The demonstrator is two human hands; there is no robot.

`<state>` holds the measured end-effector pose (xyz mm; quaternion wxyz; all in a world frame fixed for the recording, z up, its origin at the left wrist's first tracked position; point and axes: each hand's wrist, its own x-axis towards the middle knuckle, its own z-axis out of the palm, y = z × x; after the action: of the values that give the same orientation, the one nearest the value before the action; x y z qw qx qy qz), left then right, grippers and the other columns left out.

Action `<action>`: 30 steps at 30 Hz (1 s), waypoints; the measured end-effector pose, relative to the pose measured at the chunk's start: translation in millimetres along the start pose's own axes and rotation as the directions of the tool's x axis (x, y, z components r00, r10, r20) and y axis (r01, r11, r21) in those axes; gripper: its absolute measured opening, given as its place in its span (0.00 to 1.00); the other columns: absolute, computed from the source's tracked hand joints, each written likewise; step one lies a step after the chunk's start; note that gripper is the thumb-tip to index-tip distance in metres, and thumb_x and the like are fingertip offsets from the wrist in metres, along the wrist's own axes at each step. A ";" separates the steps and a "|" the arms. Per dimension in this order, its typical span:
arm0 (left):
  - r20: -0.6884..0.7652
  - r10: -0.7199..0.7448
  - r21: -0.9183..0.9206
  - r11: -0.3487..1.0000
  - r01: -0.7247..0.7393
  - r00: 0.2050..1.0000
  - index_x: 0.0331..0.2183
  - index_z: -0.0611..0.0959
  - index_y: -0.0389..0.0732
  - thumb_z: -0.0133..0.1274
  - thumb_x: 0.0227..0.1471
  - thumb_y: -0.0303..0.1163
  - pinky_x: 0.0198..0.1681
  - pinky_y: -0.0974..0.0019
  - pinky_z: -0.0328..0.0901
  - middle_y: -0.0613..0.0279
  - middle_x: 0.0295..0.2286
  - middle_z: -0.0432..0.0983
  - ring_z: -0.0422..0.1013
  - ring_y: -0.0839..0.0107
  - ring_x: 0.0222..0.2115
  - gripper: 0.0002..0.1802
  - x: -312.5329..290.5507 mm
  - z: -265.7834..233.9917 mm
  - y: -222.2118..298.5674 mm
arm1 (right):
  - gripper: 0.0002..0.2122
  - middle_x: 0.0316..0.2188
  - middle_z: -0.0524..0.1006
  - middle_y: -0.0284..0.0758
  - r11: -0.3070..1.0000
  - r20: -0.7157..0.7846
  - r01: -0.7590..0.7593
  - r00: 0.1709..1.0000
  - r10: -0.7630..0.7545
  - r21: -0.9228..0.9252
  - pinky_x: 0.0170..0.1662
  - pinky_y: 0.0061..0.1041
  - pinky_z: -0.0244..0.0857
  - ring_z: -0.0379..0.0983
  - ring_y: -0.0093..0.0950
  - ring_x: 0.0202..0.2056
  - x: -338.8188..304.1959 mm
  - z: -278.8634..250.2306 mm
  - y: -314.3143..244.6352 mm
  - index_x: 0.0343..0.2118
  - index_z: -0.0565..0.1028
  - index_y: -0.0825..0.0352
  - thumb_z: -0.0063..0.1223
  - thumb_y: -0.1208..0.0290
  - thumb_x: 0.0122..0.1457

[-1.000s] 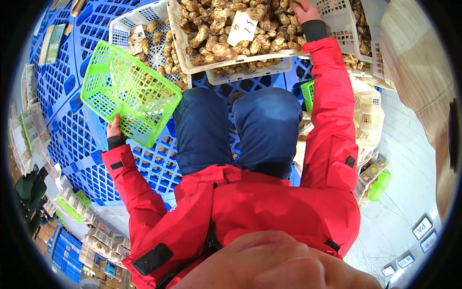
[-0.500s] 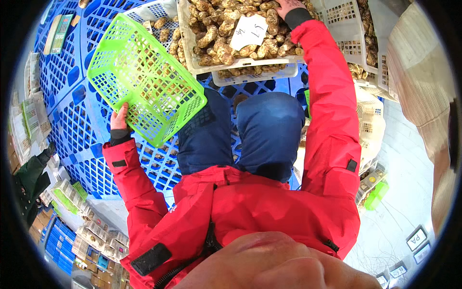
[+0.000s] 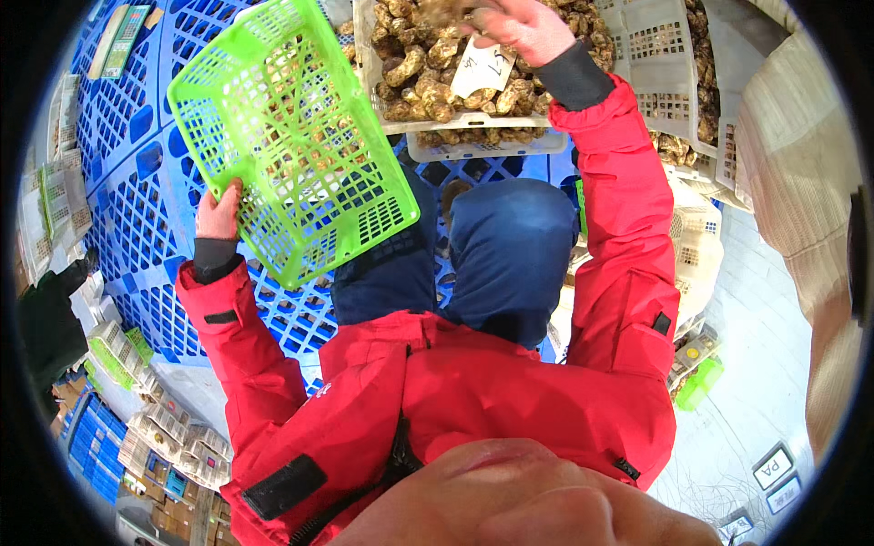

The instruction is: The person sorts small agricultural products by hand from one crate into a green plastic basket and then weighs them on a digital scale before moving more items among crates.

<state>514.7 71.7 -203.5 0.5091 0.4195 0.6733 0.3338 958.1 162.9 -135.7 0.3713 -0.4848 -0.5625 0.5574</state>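
My left hand is closed on the near left rim of a bright green plastic basket. The basket is tilted over my left knee, and brown tubers show through its slats. In front of my knees stands a white crate heaped with knobbly brown tubers. A white paper tag with handwriting lies on the heap. Over the tubers my right hand points its fingers left, just above the tag. A smeared brown shape is at its fingertips; whether they grip it is unclear.
Blue pallets lie beneath. Another white crate of tubers sits under the heaped one, and more crates stand at the right. A flat green-and-white device lies far left. A dark sleeve of another person shows at left.
My right hand has moved left and nearer across the heap, close to the tag, which has shifted and tilted. The green basket has swung slightly right and toward me in my left hand.
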 end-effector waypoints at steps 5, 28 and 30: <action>0.114 0.050 0.028 0.998 -0.054 0.992 0.33 0.74 0.36 0.47 0.46 0.32 0.21 0.78 0.53 0.74 0.21 0.67 0.58 0.84 0.19 0.12 15.6 -2.1 8.2 | 0.23 0.43 0.66 0.40 0.575 0.085 0.293 0.929 -0.360 -0.764 0.44 0.28 0.58 0.64 0.32 0.42 17.8 -46.4 57.9 0.46 0.64 0.60 0.48 0.57 0.45; 0.011 -0.090 -0.169 0.981 0.091 0.996 0.33 0.74 0.36 0.47 0.45 0.29 0.23 0.79 0.55 0.73 0.23 0.68 0.60 0.83 0.21 0.10 -21.7 -15.0 -12.2 | 0.17 0.32 0.72 0.41 0.201 -0.420 -0.369 0.812 -0.405 -0.907 0.40 0.33 0.62 0.68 0.37 0.35 28.7 -80.7 74.0 0.41 0.67 0.60 0.46 0.65 0.45; -0.021 -0.086 -0.196 0.977 0.081 0.996 0.33 0.74 0.36 0.47 0.45 0.29 0.24 0.78 0.56 0.72 0.23 0.68 0.61 0.83 0.21 0.11 -26.9 -17.5 -26.5 | 0.18 0.30 0.71 0.42 -0.120 -0.382 -0.486 0.797 -0.468 -0.866 0.40 0.34 0.62 0.67 0.38 0.34 17.9 -62.3 53.7 0.41 0.67 0.59 0.48 0.62 0.45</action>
<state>495.4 35.7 -211.3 0.5514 0.3339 0.6618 0.3829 1020.3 191.8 -184.5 0.0283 -0.7418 -0.6224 -0.2481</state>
